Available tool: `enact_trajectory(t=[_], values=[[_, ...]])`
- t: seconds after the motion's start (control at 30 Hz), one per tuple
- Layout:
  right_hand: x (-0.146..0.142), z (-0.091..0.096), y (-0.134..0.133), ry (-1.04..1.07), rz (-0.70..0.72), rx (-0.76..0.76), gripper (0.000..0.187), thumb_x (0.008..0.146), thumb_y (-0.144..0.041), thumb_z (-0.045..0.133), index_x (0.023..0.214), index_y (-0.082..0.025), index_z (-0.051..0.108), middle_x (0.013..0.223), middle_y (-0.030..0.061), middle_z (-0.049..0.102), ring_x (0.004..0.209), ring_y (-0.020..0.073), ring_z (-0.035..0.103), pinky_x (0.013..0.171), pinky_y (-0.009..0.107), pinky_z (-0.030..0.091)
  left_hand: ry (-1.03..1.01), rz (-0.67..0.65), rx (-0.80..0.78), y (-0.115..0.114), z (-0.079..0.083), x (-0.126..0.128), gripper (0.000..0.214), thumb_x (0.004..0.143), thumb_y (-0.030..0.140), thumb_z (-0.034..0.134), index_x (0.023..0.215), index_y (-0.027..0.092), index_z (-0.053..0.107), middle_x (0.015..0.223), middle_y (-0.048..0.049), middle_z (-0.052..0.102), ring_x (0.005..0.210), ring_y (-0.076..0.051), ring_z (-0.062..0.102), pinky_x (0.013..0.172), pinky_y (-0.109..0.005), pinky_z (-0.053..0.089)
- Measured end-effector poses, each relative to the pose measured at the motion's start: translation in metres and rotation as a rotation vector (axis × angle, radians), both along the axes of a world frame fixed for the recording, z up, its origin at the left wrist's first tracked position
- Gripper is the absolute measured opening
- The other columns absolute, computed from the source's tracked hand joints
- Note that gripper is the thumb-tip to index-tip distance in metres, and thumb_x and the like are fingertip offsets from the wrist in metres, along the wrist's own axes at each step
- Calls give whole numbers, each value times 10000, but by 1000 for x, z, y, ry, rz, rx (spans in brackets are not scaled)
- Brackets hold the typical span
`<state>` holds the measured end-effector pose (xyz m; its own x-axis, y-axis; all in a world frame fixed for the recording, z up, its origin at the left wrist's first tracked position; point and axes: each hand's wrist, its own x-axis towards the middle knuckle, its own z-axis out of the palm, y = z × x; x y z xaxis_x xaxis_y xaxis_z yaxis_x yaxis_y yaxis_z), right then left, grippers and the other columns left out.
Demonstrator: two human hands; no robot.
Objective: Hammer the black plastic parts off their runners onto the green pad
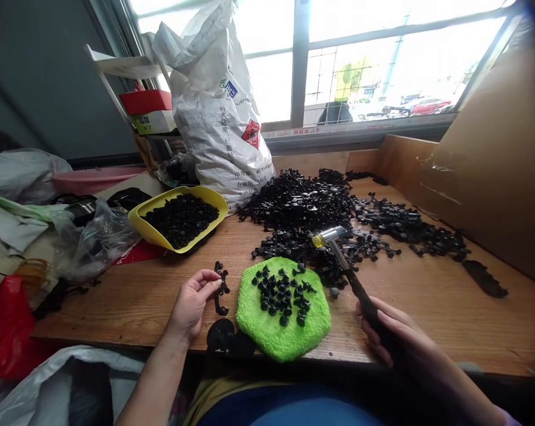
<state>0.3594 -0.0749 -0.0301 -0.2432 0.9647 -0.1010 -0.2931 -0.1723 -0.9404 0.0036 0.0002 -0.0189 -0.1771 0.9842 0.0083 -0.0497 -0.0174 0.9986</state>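
Note:
My right hand (389,331) is wrapped round the black handle of a mallet (360,290). Its metal head has a yellow face and is raised over the edge of the black heap. Between thumb and fingers, my left hand (194,302) pinches a thin black plastic piece with small knobs, like a moulding runner (221,290), just left of a green cloth pad (258,337). On the pad lie several small black plug-like parts (282,296), loose and tipped at various angles.
Behind the pad rises a large heap of black plastic parts (302,201), trailing right. A yellow scoop tray (149,234) of black pieces stands left, beside a tall white sack (218,130). Cardboard (484,148) leans at right. Black discs (220,336) lie at the front edge.

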Motion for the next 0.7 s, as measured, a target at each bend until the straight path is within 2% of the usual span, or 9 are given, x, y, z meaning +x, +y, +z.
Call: enact_trajectory(t=[0.1, 0.2, 0.3, 0.47, 0.7], values=[[-1, 1, 1, -10, -11, 1, 232, 855, -398, 455, 851, -172, 510, 593, -22, 449, 383, 62, 362, 374, 196, 311, -214, -46, -58, 12, 6, 19, 262, 630, 176, 713, 818, 176, 530, 689, 47, 594, 599, -63, 565, 551, -143, 439], [-2, 2, 1, -19, -7, 1, 246, 848, -417, 460, 849, -175, 507, 587, -22, 448, 385, 66, 364, 371, 193, 302, -300, -136, -134, 22, 9, 32, 322, 646, 129, 699, 907, 172, 516, 751, 9, 628, 622, -86, 597, 573, -180, 485], [-2, 4, 1, -25, -18, 1, 273, 831, -448, 474, 826, -177, 506, 575, -26, 439, 378, 69, 348, 368, 201, 301, -333, -157, -201, 28, 10, 40, 326, 659, 88, 673, 942, 147, 522, 778, -27, 647, 605, -94, 610, 558, -184, 502], [-2, 5, 0, -48, -22, 21, 247, 855, -407, 445, 789, -176, 504, 587, -21, 445, 387, 66, 354, 371, 194, 296, -337, -114, -252, 33, 9, 46, 299, 663, 49, 650, 919, 138, 525, 706, -18, 640, 532, -85, 599, 495, -166, 494], [0, 2, -1, -63, -10, 21, 219, 884, -365, 404, 858, -175, 511, 608, -19, 446, 405, 70, 366, 386, 200, 311, -358, -123, -280, 34, 8, 50, 276, 669, 22, 632, 900, 127, 523, 699, -21, 643, 518, -83, 598, 482, -163, 494]])
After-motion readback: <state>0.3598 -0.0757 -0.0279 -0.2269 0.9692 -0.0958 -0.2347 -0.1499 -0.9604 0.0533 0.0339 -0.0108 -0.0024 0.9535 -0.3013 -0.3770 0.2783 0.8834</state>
